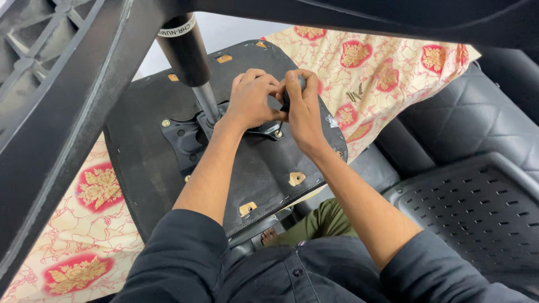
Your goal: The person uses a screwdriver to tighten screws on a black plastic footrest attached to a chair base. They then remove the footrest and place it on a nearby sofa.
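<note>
- Left hand (251, 100) is curling closed over the black metal mounting plate (185, 137), seemingly bracing it against the seat.
- Right hand (301, 106) is gripping a small dark tool or knob (287, 100); which one I cannot tell, since the fingers are hiding it.
- Upturned black fabric-covered chair seat (269, 168) is lying underside up, so the plate and its brass-coloured bolts (278, 133) are facing the person.
- Black gas-lift cylinder (188, 53) is rising from the plate.
- Cream cloth with red and gold floral medallions (382, 67) is lying under the seat, probably as padding.
- Black perforated plastic chair shell (477, 207) is sitting at right.
</note>
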